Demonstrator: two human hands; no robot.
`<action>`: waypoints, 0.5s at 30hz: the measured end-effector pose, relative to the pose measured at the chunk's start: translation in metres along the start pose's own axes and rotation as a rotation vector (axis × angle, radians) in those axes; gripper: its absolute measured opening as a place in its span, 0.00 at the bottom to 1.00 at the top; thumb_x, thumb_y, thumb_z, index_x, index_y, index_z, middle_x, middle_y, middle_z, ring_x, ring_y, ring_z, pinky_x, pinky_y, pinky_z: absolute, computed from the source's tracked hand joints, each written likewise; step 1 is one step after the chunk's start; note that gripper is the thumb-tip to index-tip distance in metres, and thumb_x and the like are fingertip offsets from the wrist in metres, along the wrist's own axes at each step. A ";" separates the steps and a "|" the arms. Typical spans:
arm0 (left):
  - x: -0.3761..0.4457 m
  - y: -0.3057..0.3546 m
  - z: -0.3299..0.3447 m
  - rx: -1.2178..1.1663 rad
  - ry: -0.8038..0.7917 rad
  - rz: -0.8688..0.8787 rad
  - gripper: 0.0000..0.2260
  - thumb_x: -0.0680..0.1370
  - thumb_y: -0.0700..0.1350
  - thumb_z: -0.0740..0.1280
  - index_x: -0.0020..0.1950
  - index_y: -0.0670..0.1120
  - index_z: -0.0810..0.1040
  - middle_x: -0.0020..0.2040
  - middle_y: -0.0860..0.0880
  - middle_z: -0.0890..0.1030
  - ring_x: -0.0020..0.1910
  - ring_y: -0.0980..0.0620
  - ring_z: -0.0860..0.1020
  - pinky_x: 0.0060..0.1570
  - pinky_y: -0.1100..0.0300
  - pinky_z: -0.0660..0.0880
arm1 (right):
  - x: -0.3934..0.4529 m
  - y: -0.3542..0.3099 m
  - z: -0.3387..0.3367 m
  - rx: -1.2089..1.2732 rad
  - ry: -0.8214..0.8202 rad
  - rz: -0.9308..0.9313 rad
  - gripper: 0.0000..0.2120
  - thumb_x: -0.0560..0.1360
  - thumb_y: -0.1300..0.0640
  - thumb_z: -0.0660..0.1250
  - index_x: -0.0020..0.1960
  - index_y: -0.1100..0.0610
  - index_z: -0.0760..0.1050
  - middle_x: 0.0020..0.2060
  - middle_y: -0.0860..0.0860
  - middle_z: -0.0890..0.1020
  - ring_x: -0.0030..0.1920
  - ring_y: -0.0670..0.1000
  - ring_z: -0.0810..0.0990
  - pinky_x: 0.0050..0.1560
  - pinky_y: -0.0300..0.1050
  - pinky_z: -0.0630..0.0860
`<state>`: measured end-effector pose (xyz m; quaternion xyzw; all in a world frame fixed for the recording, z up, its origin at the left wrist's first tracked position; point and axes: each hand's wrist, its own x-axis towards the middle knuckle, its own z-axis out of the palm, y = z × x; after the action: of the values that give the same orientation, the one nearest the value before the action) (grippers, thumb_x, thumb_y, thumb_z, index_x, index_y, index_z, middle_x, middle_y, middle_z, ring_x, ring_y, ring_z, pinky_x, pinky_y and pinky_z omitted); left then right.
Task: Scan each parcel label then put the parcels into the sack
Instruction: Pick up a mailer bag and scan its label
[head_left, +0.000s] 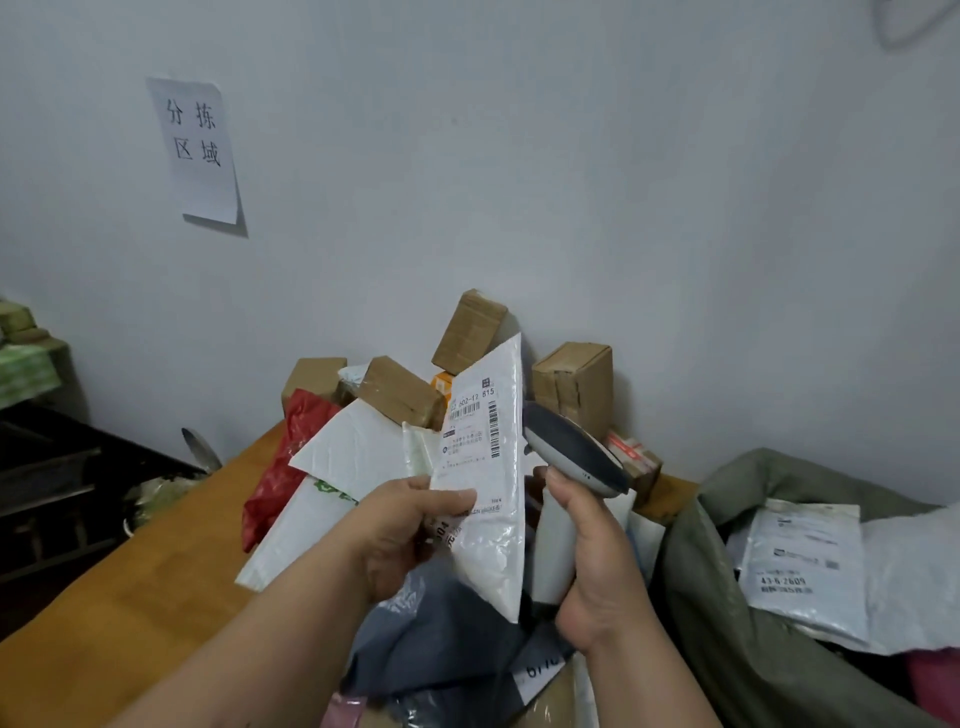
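Above table (156, 566), left hand (400, 535) gripping parcel (488, 499), scanner (566, 467) alongside

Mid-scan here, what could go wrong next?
1. The white parcel is tilted and its film looks glossy, so the scanner in the right hand may misread the label.
2. The left hand grips only the parcel's edge, so it could slip onto the table pile, short of the sack.
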<state>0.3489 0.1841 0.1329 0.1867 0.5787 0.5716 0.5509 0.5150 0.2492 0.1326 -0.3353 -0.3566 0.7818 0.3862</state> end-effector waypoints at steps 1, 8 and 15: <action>-0.003 -0.001 -0.002 -0.016 0.028 0.015 0.24 0.66 0.36 0.76 0.61 0.37 0.80 0.52 0.42 0.86 0.55 0.41 0.83 0.58 0.49 0.79 | -0.005 0.001 -0.001 -0.016 0.043 -0.005 0.27 0.67 0.51 0.76 0.65 0.58 0.79 0.57 0.62 0.84 0.58 0.65 0.83 0.62 0.67 0.77; -0.028 -0.004 -0.007 0.064 0.238 0.178 0.11 0.74 0.33 0.73 0.54 0.44 0.81 0.45 0.47 0.87 0.40 0.46 0.86 0.33 0.55 0.81 | -0.036 0.002 -0.005 -0.162 0.180 -0.088 0.04 0.75 0.56 0.73 0.44 0.57 0.83 0.33 0.53 0.83 0.31 0.49 0.81 0.36 0.47 0.77; -0.042 -0.003 0.008 0.279 0.401 0.315 0.12 0.72 0.37 0.74 0.50 0.49 0.78 0.46 0.51 0.84 0.40 0.47 0.84 0.28 0.59 0.78 | -0.053 -0.010 0.002 -0.259 0.076 -0.103 0.05 0.75 0.59 0.73 0.46 0.61 0.82 0.31 0.54 0.81 0.31 0.49 0.79 0.35 0.47 0.77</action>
<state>0.3707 0.1512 0.1497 0.2316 0.7128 0.5906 0.2990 0.5427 0.2089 0.1549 -0.3929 -0.4563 0.6952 0.3927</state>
